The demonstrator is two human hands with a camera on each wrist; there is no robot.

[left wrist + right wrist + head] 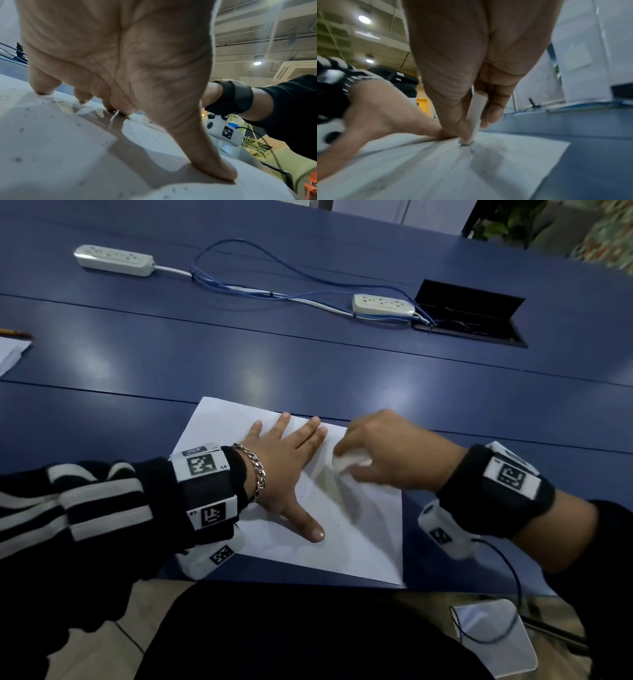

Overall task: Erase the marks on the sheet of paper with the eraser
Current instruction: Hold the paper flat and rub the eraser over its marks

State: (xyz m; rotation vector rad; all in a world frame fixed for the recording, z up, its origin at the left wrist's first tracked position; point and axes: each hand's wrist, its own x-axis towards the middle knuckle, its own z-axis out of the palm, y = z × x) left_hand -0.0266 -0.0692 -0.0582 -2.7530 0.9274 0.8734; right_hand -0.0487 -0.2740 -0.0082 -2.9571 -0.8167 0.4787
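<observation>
A white sheet of paper [359,529] lies on the blue table [239,361] near its front edge. My left hand [291,453] lies flat on the sheet with fingers spread, pressing it down; its thumb [211,166] and fingertips touch the paper [51,142]. My right hand [380,450] pinches a white eraser [346,462] between thumb and fingers, its lower end on the sheet beside my left fingers. In the right wrist view the eraser [476,112] stands tilted, its tip on the paper [513,155]. Faint grey smudges and dark crumbs dot the sheet.
Two white power strips [113,260] [383,304] with blue cables [257,289] lie across the far table. An open black cable hatch [469,313] sits at the far right. More paper [10,354] and a pencil [13,333] lie at the left edge.
</observation>
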